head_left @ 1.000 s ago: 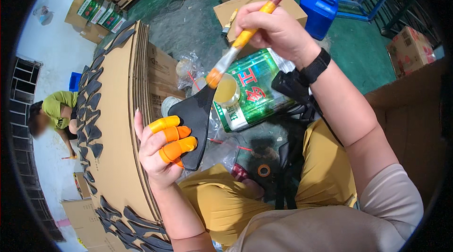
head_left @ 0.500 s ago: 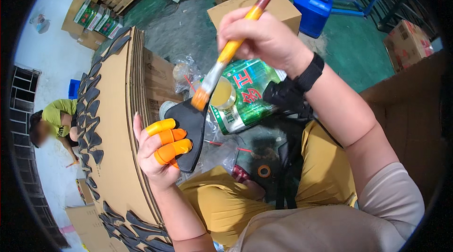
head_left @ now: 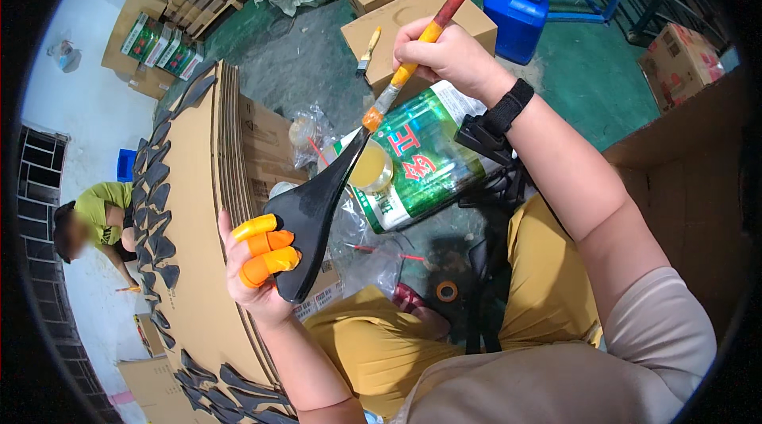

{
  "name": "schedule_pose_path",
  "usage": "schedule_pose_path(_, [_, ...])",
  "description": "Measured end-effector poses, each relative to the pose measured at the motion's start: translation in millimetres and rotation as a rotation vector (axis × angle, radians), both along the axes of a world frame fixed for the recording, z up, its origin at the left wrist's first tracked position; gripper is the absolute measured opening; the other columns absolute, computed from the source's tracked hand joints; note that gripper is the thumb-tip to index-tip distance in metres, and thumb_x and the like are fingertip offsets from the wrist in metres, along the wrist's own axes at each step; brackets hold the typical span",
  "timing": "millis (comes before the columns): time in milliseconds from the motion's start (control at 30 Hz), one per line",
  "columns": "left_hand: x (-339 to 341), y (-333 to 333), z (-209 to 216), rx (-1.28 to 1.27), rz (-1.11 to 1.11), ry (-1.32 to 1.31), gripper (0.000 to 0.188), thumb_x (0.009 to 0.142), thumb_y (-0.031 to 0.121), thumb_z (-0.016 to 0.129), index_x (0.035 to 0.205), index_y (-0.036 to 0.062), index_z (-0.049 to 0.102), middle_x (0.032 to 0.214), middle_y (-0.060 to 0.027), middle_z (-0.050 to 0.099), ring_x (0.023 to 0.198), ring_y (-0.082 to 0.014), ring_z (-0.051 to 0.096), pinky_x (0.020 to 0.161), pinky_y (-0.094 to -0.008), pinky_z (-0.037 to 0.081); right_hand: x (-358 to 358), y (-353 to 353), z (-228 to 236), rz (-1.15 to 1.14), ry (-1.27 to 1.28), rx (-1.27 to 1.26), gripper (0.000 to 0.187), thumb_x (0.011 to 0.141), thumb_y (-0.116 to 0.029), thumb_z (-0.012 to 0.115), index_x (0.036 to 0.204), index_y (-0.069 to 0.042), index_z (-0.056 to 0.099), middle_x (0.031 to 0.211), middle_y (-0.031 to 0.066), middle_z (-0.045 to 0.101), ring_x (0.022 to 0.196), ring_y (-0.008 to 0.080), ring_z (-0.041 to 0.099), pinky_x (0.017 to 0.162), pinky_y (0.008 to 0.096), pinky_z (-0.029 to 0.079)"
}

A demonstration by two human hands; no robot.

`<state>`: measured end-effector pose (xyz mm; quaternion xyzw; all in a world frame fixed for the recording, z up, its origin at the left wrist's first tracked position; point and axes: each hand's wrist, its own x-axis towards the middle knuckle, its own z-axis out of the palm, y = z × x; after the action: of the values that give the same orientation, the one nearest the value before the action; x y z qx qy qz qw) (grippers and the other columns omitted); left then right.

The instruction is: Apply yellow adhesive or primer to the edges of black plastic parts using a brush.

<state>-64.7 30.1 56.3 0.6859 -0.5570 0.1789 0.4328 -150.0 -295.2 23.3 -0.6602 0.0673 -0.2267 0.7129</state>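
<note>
My left hand (head_left: 258, 265), with yellow and orange finger cots on several fingers, grips the broad end of a black sole-like piece (head_left: 305, 214). The piece tapers to a narrow tip that points up and to the right. My right hand (head_left: 444, 59) is closed around a paintbrush (head_left: 432, 31) with a red and yellow handle. The orange-stained bristles touch the narrow tip. Just beneath, a clear cup of yellowish liquid (head_left: 371, 168) stands on a green rectangular can (head_left: 429, 150).
Left of me, a cardboard stack (head_left: 194, 241) carries several black pieces (head_left: 163, 245) along its edges. Ahead are cardboard boxes (head_left: 456, 19), a spare brush (head_left: 369, 51) and a blue jerrycan (head_left: 516, 19). A roll of tape (head_left: 447, 291) lies on the floor. Another person (head_left: 103, 218) bends at far left.
The brush has gone from the black piece's upper face to its narrow tip. My left hand has shifted slightly left and down, and the piece's tapered end now shows in full.
</note>
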Motion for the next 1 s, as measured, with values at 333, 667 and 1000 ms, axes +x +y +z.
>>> schedule_pose_path(333, [8,2,-3,0.025,0.020,0.039,0.014,0.068,0.014,0.072,0.070,0.0101,0.059,0.078,-0.0033,0.063,0.083,-0.0209,0.061,0.107,-0.0553,0.021,-12,8,31,0.038,-0.072,0.117,0.017,0.079,-0.018,0.058,0.071,-0.004,0.061,0.066,0.0005,0.058,0.046,0.0022,0.039,0.041,0.0163,0.027])
schedule_pose_path(667, [-1,-4,-1,0.121,-0.026,-0.025,0.012,0.068,0.016,0.073,0.068,0.0111,0.061,0.078,-0.0020,0.064,0.084,-0.0219,0.061,0.106,-0.0536,0.023,4,45,31,0.290,-0.035,0.086,0.017,0.077,-0.017,0.058,0.072,-0.002,0.062,0.064,0.0020,0.059,0.047,0.0031,0.039,0.042,0.0174,0.028])
schedule_pose_path(1000, [17,6,-22,-0.166,0.026,0.299,0.017,0.069,0.017,0.071,0.078,0.0087,0.059,0.080,-0.0043,0.063,0.084,-0.0197,0.060,0.109,-0.0536,0.019,-4,7,13,-0.057,0.036,-0.304,0.015,0.076,-0.018,0.057,0.069,-0.004,0.057,0.063,-0.0017,0.051,0.053,0.0042,0.041,0.047,0.0209,0.030])
